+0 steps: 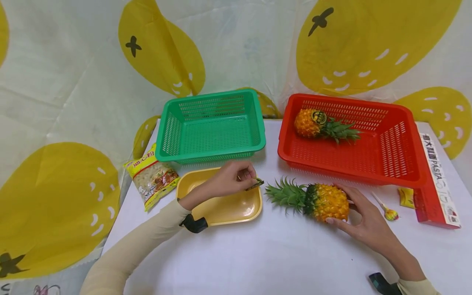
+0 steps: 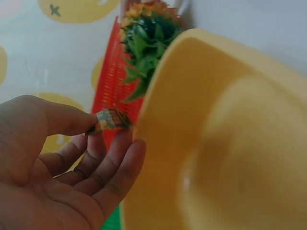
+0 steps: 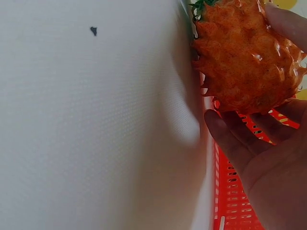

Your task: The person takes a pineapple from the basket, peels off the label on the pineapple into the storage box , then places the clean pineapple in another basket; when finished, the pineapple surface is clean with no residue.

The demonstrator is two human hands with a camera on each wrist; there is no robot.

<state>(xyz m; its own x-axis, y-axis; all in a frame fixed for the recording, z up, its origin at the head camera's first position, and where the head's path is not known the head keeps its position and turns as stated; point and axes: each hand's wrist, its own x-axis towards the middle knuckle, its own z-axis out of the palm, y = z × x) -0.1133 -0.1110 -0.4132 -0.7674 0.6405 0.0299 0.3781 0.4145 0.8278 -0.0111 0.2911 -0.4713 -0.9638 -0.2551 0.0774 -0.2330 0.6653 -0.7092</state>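
Table: white table, draped in cloth, with a broad bare stretch along the near edge between the two forearms.
Right hand: the right hand lies on the table, fingers curled round the base of the near pineapple, thumb on the near side, fingers on the far side.
Near pineapple: on its side, crown pointing left, with an open gap between the leaf tips and the yellow tray.
Left hand: the left hand hovers over the tray's far edge, thumb and fingertips pinching a small label.
Right edge: a lollipop, a yellow packet and a pasta box crowd that side.
Left edge: a pasta bag sits at the table corner.
Far side: a green basket, and a red basket holding a second pineapple; a narrow lane runs between them.
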